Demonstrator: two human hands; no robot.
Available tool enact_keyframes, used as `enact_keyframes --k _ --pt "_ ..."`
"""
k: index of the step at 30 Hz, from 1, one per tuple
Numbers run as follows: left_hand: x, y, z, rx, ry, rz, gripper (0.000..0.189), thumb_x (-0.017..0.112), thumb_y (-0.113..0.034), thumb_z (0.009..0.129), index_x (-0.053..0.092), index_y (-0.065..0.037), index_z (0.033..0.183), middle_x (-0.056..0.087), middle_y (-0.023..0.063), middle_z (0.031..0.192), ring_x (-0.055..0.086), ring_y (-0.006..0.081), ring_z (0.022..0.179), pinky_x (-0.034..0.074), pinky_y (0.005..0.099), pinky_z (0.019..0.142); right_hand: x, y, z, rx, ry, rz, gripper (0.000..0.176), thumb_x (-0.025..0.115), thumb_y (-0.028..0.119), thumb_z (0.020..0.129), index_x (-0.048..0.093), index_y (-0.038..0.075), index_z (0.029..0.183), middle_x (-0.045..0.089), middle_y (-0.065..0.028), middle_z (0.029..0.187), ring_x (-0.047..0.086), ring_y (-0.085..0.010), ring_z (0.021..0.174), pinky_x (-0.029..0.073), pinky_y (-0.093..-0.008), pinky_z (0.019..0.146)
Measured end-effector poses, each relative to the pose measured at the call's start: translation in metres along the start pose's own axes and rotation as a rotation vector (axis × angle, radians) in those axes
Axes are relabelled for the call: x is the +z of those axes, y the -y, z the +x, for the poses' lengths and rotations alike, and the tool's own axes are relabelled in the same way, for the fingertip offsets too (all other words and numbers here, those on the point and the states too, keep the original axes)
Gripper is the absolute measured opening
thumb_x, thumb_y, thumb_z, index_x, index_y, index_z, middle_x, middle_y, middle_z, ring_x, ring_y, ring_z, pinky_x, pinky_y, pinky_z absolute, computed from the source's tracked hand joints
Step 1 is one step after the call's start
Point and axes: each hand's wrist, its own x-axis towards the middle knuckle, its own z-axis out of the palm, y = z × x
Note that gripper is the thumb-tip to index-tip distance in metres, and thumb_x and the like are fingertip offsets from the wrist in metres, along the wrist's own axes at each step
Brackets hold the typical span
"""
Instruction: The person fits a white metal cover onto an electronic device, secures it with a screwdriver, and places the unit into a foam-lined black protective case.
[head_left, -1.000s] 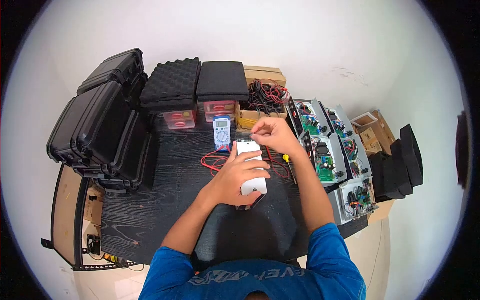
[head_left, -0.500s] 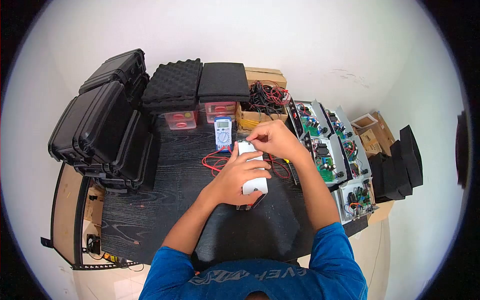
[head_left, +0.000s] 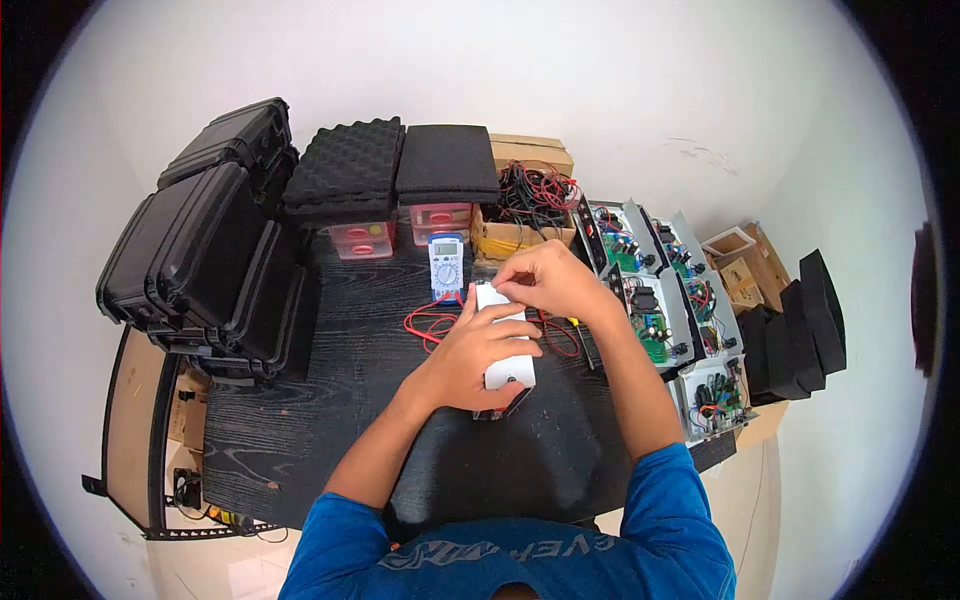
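Observation:
A narrow white metal case [head_left: 510,372] stands on the dark table in front of me. My left hand [head_left: 475,358] lies across it and grips its sides, fingers over the white top face. At the far end of the case, my right hand [head_left: 548,282] has thumb and fingers pinched together against the edge. Whatever is in that pinch is too small to make out. Just beyond, a blue and white multimeter [head_left: 446,270] lies face up, with red test leads [head_left: 425,328] coiled near my left fingers.
Black hard cases [head_left: 190,250] are stacked at left. Black foam sheets [head_left: 447,160] rest on pink drawer boxes [head_left: 362,243]. A cardboard box holds tangled cables [head_left: 535,195]. On the right stand several opened white units with circuit boards [head_left: 650,335], then black foam blocks [head_left: 795,330].
My right hand has turned slightly at the far end of the case, still pinched. My left hand and the case stay in place.

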Motion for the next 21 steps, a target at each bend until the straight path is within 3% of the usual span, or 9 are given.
enact_keyframes --k 7,13,16,19,21 --pt "-0.0013 -0.0014 0.001 0.006 -0.011 0.015 0.046 0.082 -0.031 0.073 0.077 -0.019 0.117 0.07 0.0022 0.135 0.053 0.0339 0.144 0.008 0.0801 0.123 0.0001 0.0016 0.003 0.013 0.022 -0.022 0.014 0.079 0.009 0.09 0.078 -0.001 0.099 0.078 -0.0132 0.091 0.075 -0.0239 0.08 0.059 -0.0351 0.074" --pt "-0.0006 -0.0011 0.0009 0.013 -0.027 0.005 0.045 0.082 -0.031 0.073 0.077 -0.018 0.116 0.07 0.0028 0.134 0.053 0.0346 0.144 0.008 0.079 0.124 -0.0007 0.006 0.0068 0.052 0.024 -0.174 0.016 0.081 0.014 0.089 0.075 0.0 0.092 0.074 -0.0129 0.081 0.068 -0.0244 0.071 0.054 -0.0376 0.067" --pt "0.0006 0.0007 0.0005 0.022 -0.031 -0.012 0.045 0.082 -0.031 0.073 0.077 -0.018 0.116 0.07 0.0031 0.134 0.053 0.0351 0.144 0.008 0.0786 0.124 0.0028 0.0056 0.0072 0.033 -0.015 -0.262 0.02 0.082 0.019 0.087 0.076 0.0 0.09 0.074 -0.014 0.08 0.072 -0.0306 0.074 0.056 -0.0415 0.071" --pt "0.0009 0.0006 0.0009 0.017 -0.027 -0.015 0.045 0.081 -0.031 0.074 0.077 -0.018 0.116 0.07 0.0034 0.134 0.053 0.0358 0.144 0.009 0.0785 0.124 0.0003 0.0103 0.0047 0.112 0.016 -0.025 0.02 0.081 0.019 0.088 0.077 0.001 0.094 0.075 -0.0138 0.084 0.073 -0.0311 0.078 0.056 -0.0413 0.074" --pt "-0.0002 -0.0007 0.001 0.017 -0.024 0.001 0.045 0.081 -0.031 0.074 0.077 -0.018 0.116 0.07 0.0035 0.133 0.053 0.036 0.144 0.009 0.0786 0.124 -0.0001 0.0022 0.0027 0.022 0.014 0.004 0.018 0.079 0.017 0.089 0.077 0.0 0.096 0.076 -0.014 0.089 0.073 -0.0316 0.081 0.057 -0.0411 0.076"
